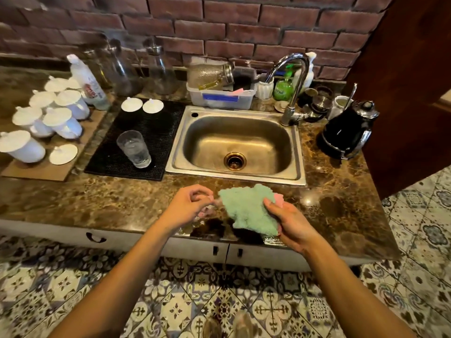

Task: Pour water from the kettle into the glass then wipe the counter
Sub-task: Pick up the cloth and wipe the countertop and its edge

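Both hands [244, 213] on cloth [246, 211], counter-edge [122, 228].

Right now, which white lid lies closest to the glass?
The round white plastic lid lying alone on the brown cardboard, left of the clear water glass; the others sit farther back.

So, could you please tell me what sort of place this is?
Most likely a kitchen or drinks counter, perhaps in a café: a stainless steel sink with a tap set in a marble counter, a black kettle, and many lidded white cups beside a rubber bar mat.
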Available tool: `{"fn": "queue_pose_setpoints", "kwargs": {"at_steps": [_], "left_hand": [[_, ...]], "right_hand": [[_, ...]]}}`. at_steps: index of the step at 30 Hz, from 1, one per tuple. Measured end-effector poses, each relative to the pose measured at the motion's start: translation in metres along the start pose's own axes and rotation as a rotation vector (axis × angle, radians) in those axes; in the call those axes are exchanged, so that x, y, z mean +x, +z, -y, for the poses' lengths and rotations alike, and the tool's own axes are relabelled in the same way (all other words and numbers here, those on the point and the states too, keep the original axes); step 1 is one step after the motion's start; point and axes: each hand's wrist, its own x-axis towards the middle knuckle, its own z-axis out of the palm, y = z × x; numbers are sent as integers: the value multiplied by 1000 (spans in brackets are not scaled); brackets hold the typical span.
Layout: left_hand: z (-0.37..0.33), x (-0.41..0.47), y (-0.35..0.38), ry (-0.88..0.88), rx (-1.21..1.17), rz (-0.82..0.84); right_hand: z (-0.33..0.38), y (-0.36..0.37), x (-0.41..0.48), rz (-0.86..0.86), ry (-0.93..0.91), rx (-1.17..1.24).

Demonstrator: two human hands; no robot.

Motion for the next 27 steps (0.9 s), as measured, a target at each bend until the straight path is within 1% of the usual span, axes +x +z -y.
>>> {"fn": "queue_pose_setpoints", "kwargs": {"at_steps": [2,4,7,9,11,13,15,16,18,19,23,27], "left_hand": [[12,8,-6,-33,33,-50],[26,17,-14,-41,129,-95],[46,29,-29,10,495,-132],[57,39,-40,-6,686,-149],[67,46,-49,1,861,-169],[82,55,-57,41,964,-184],[100,60,-66,7,1019,-194],[109,61,-71,-35,1054,-197],[125,59,-83,-94,1166,-187],[136,61,-88,-91,1216,-172],[159,57,-100,35,1291,-179],[173,65,-110,129,1357,-184]], "right_hand": [[8,-14,5,-97,-33,-143],[22,-34,11,-204,-74,-375],[45,-64,23,-370,-201,-817],[51,-84,34,-454,-273,-1083],[44,-94,43,-467,-301,-1286],[23,-103,55,-407,-242,-1452],[-5,-112,62,-326,-145,-1547],[-17,-115,63,-292,-137,-1582],[-32,-118,64,-270,-213,-1625],[-38,-121,66,-284,-251,-1618],[-43,-124,67,-304,-276,-1613],[-56,-114,67,-399,-272,-1572]]}}
